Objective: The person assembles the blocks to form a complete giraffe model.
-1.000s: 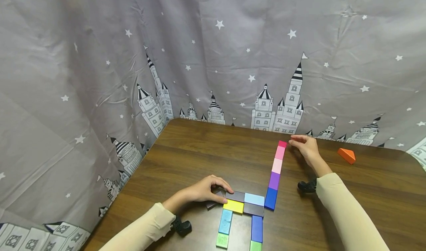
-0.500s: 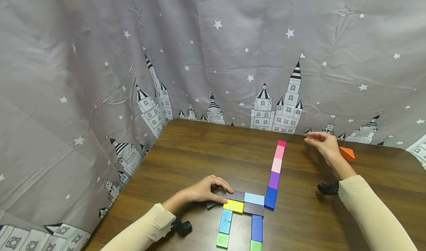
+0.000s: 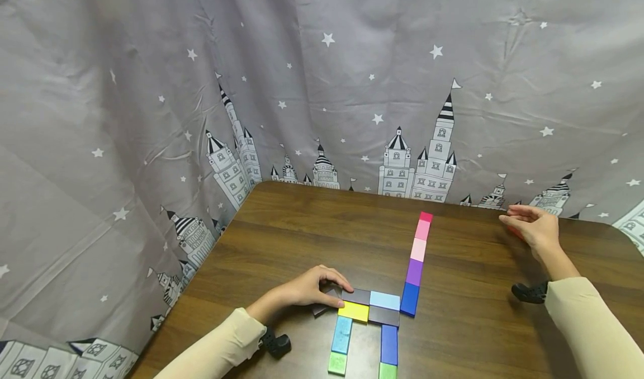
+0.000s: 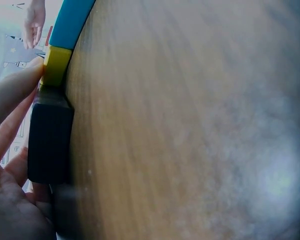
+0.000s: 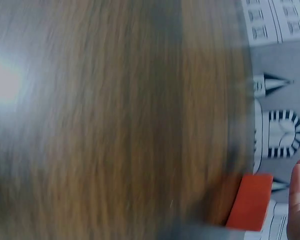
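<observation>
My left hand [image 3: 303, 287] rests at the left end of a group of flat blocks, fingers loosely bent. Its thumb tip touches the yellow block [image 3: 354, 312], and its index fingertip lies at a dark grey block [image 3: 356, 296]. Another dark block [image 3: 321, 311] lies tilted, partly under this hand. Over at the far right, my right hand [image 3: 539, 232] hovers with relaxed fingers at an orange triangular block [image 5: 251, 202], which it mostly hides in the head view. The right wrist view shows the fingers beside that block, apart from it.
A line of blue [image 3: 410, 299], purple [image 3: 415, 272], and pink blocks [image 3: 418, 249] runs toward the table's back edge. Below the group stand two legs of light blue [image 3: 342, 335], blue [image 3: 389, 344] and green blocks [image 3: 337, 363]. A grey castle-print curtain [image 3: 322, 88] hangs behind the wooden table [image 3: 302, 228].
My right hand has moved right, from beside the far end of the pink blocks to over the orange triangular block. The left hand has stayed in place.
</observation>
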The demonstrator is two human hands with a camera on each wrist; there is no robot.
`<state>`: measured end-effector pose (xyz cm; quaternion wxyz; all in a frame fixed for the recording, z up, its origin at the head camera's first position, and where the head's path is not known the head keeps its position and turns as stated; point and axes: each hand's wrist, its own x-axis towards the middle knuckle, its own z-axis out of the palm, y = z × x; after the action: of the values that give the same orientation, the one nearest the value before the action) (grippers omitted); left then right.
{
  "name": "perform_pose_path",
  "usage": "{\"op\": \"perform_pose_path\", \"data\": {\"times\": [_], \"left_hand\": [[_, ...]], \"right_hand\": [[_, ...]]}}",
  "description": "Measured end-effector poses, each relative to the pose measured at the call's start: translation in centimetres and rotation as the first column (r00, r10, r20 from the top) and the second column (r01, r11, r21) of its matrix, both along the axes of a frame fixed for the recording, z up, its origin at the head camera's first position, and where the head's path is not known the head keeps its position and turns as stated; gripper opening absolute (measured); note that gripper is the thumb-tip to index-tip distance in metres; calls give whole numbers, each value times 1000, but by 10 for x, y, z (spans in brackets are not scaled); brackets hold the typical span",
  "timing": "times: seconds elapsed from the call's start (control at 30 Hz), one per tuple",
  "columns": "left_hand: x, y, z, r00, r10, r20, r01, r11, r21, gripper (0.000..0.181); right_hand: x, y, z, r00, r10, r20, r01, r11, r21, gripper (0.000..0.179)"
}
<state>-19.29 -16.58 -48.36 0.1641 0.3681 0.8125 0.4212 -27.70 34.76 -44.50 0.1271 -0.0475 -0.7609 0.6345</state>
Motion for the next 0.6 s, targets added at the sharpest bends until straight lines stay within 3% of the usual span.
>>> {"op": "perform_pose_path", "data": {"times": [0.43,0.6], "left_hand": [[-1,1,0,1000,0,-11,0,1000,7,29],[-1,0,0,1000,-3,-13,3,1000,6,29]], "right_hand": [[12,33,-6,985,-173,9,173,985,13,44],[13,39,-13,978,-206,35,205,979,11,44]]}}
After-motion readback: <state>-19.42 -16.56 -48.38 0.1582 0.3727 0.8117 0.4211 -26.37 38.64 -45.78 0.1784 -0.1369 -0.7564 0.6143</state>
